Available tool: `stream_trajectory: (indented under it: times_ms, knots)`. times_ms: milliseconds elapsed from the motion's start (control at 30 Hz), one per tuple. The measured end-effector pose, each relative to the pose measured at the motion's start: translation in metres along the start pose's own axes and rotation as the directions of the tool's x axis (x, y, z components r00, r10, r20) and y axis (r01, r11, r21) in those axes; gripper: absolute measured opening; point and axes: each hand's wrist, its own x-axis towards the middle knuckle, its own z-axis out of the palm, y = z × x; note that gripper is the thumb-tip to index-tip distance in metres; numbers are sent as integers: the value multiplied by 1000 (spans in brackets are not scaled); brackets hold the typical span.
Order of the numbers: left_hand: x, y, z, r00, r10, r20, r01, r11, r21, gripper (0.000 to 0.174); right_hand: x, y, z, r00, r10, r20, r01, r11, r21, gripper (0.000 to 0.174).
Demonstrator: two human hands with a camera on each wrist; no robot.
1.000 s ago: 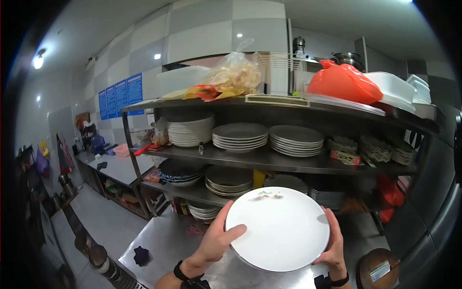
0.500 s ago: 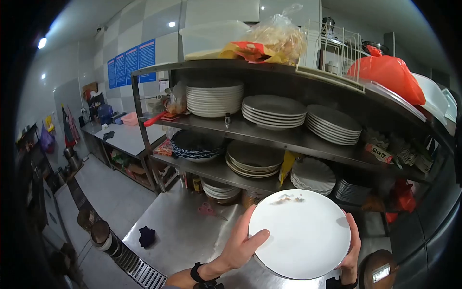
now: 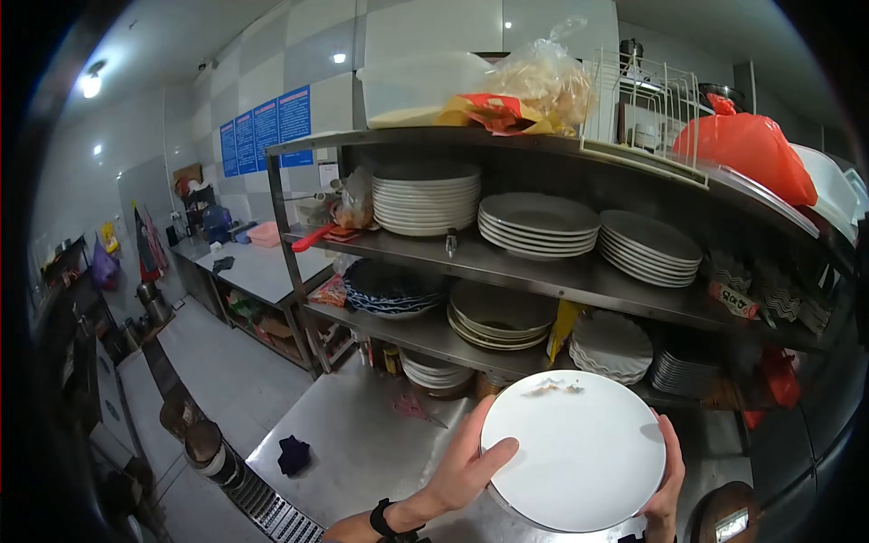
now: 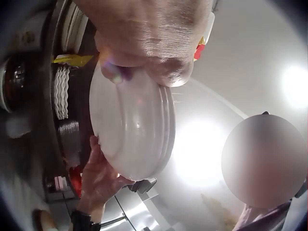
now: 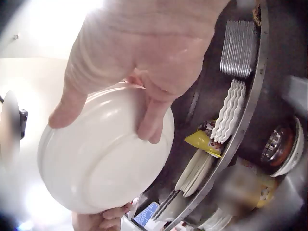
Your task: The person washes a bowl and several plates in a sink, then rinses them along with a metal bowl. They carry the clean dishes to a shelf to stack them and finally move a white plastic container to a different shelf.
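White plates (image 3: 575,462), held stacked together, are tilted toward the head camera over the metal table; the top one bears a dark, brownish mark near its far edge. My left hand (image 3: 466,462) grips their left side, thumb over the rim onto the face. On the opposite side my right hand (image 3: 668,475) holds the rim, its fingers partly hidden behind. The left wrist view shows layered rims on the plates (image 4: 137,125) and the right hand (image 4: 98,178) below. In the right wrist view, fingers of the right hand (image 5: 139,62) spread against the underside of the plates (image 5: 110,154).
Beyond the table (image 3: 353,443) stands a metal shelf unit (image 3: 516,281) with plate stacks (image 3: 425,204) on several levels. A red bag (image 3: 742,154) and a wire rack (image 3: 647,122) are on top. Pink scissors (image 3: 412,407) and a dark cloth (image 3: 293,455) lie on the table.
The head view has turned, so the shelves appear farther right and more slanted than a second ago. Both hands still grip the plates, which now appear farther right and slightly lower.
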Motion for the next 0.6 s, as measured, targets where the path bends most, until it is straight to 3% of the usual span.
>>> stream_trajectory:
  times_ms: [100, 200, 333, 533, 600]
  knots:
    - [12, 7, 0, 999, 46, 1, -46, 996, 76, 74, 13, -10, -1, 999, -30, -10, 30, 999, -12, 161]
    - [28, 11, 4, 1000, 17, -4, -17, 999, 32, 76, 30, -26, -1, 989, -149, -12, 149, 988, -46, 160]
    - [42, 32, 16, 994, 104, 40, -104, 995, 1, 76, 43, -39, -10, 979, -204, 16, 204, 979, -14, 160]
    - [48, 55, 21, 994, 107, -11, -107, 989, -99, 75, 63, -54, -3, 972, -223, 80, 221, 975, 28, 160]
    - [52, 56, 10, 990, 114, -88, -122, 989, -89, 73, 73, -60, 11, 973, -214, 92, 210, 976, 52, 160]
